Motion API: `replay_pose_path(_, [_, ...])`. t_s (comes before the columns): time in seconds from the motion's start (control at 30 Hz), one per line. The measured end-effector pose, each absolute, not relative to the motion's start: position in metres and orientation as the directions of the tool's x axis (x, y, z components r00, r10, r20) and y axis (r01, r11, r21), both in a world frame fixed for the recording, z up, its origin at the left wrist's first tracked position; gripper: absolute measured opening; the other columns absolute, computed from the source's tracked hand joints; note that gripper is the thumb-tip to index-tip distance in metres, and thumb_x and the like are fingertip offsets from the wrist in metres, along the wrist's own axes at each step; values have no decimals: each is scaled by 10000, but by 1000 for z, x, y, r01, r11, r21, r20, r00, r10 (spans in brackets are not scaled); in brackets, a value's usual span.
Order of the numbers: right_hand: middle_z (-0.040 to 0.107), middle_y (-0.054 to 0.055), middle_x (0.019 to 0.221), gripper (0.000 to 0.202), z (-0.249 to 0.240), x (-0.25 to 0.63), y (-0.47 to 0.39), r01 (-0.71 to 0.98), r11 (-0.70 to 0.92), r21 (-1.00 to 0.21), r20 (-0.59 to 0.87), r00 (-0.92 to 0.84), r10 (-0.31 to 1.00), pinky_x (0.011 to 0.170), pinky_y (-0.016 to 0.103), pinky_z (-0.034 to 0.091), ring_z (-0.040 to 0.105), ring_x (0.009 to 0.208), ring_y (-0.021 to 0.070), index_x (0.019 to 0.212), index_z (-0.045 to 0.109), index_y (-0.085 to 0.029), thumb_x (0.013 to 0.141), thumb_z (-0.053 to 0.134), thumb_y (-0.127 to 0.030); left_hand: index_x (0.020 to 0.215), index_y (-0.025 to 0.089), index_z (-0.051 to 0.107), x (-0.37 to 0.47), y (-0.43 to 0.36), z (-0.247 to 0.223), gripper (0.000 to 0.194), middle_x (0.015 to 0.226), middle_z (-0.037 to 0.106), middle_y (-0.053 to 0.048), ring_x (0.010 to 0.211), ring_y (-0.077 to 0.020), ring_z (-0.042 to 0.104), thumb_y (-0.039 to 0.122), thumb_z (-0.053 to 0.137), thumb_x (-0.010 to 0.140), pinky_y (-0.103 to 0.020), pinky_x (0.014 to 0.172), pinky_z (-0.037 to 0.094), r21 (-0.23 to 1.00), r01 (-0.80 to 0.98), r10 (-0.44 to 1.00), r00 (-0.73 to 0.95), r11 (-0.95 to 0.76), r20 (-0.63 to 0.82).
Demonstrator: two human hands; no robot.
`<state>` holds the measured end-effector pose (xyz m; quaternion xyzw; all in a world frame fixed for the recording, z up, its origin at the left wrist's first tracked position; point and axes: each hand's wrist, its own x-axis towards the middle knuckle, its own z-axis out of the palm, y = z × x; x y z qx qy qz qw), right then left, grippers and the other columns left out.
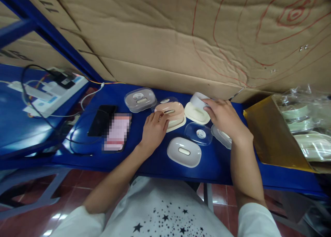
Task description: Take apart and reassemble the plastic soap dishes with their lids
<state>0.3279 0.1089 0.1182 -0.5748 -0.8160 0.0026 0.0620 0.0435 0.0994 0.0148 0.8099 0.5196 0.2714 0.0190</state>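
My left hand (154, 131) rests its fingertips on a peach oval dish (173, 109), which sits on a cream base (179, 124). My right hand (221, 113) pinches a white oval ring-like piece (198, 101), tilted over a cream oval plate (198, 116). Nearer to me lie a clear lid with a round sticker (192, 135) and a grey-white oval dish with a slot (184, 152). Another clear-covered piece (221, 136) is partly hidden under my right wrist. At the back left stands a grey dish under a clear lid (141, 100).
Two phones, one dark (99, 121) and one with a lit screen (119, 132), lie left. Farther left are a power strip (55, 94) and cables. An open carton (269, 133) with wrapped pale green pieces (297, 113) stands right. Cardboard (155, 40) walls the back of the blue table (152, 166).
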Motion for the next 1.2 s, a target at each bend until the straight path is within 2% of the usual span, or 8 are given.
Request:
replay_pose_path(0.27, [790,226,1232,475,81,299,123,958,287,27,-11,-286,958,1023,467,424,669,1233,362,1534,587,-108,1081,453,-158,1260,227,652,16,115,29,211,1284,655,-123,1239,-258,670,264,542,1084,-426,1118,544,383,761,814,313,-524,490])
replay_pose_path(0.4, [683,134,1510,529,91,326,123,930,333,-154,1,-337,941,1108,498,468,642,1354,355,1542,604,-216,1020,551,-147,1426,187,596,-32,151,38,436,1542,543,-196,1461,-376,531,335,691,1026,-553,1223,446,271,845,827,298,-461,477])
replay_pose_path(0.47, [660,102,1545,528,106,347,118,910,339,-238,52,-336,940,1151,512,478,641,1379,348,1531,617,-241,1009,576,-173,1518,174,528,-53,172,37,640,1660,441,-222,1523,-471,442,436,770,987,-694,1211,396,216,884,868,312,-414,386])
replay_pose_path(0.53, [674,101,1527,509,120,369,108,906,321,-276,129,-296,947,1177,533,483,644,1385,348,1537,608,-236,1029,576,-233,1565,156,479,-67,191,35,715,1676,435,-238,1513,-466,456,506,750,1004,-705,1187,406,212,887,897,351,-410,269])
replay_pose_path(0.7, [685,70,1508,484,112,410,49,914,261,-310,179,-213,960,1161,595,510,657,1376,356,1555,575,-339,1086,527,-453,1484,123,579,-82,214,37,614,1503,644,-195,1298,-341,653,587,595,1081,-541,1099,524,242,858,891,420,-452,173])
replay_pose_path(0.83, [503,109,1687,699,63,430,-14,961,108,-256,65,-94,993,1187,696,440,496,1532,438,1639,462,-371,1016,605,-654,1538,181,543,-90,219,39,565,1490,662,-128,1286,-293,638,556,492,1118,-480,1128,489,281,850,895,412,-446,172])
replay_pose_path(0.93, [472,113,1709,680,41,440,-40,962,73,-264,89,-51,995,1205,696,426,449,1569,424,1626,478,-364,1018,623,-633,1504,163,571,-93,229,35,508,1451,668,-106,1258,-281,620,477,457,1122,-478,1132,469,294,865,913,376,-406,157])
replay_pose_path(1.2, [701,99,1484,452,42,454,-34,882,82,-464,176,1,984,1149,489,562,686,1354,297,1512,611,-282,1100,557,-459,1461,127,600,-69,216,43,446,1511,579,-135,1355,-290,534,383,407,1149,-499,1190,409,213,854,875,428,-474,228])
